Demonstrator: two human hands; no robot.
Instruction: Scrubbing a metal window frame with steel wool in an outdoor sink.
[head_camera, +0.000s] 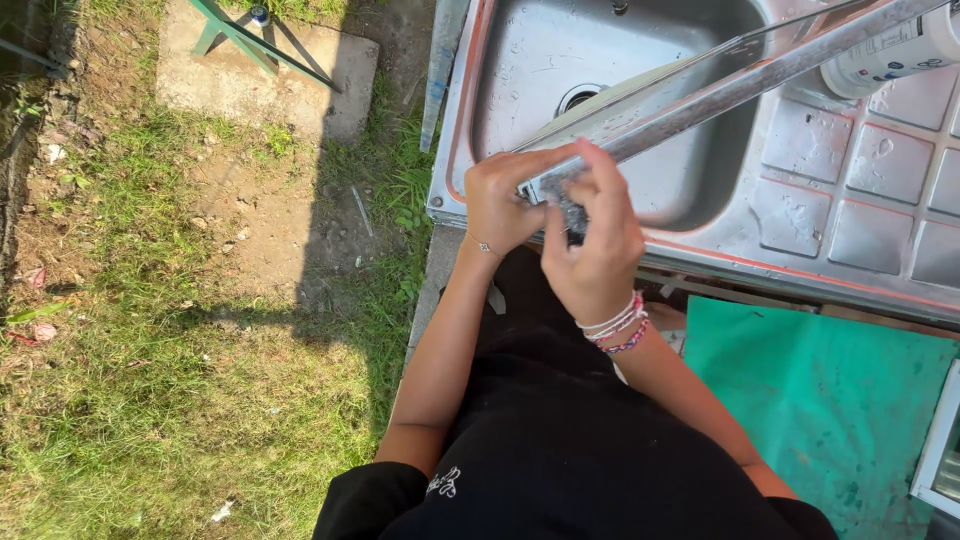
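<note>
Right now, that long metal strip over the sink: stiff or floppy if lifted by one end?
Probably stiff: the metal strip spans the sink without visible sag. Its glossy surface may be slippery. Long and held only at its near end by both hands, it would likely lever down.

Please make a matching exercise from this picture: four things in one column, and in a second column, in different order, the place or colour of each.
Things:
1. metal strip
2. drain hole
3. green sheet
4. white container

Places or colours:
a. lying on its side on the ribbed draining board
b. in the bottom of the sink basin
c. below the sink's near edge, at the right
d. long and shiny, its near end held by both hands

Pairs: 1-d, 2-b, 3-c, 4-a
</note>
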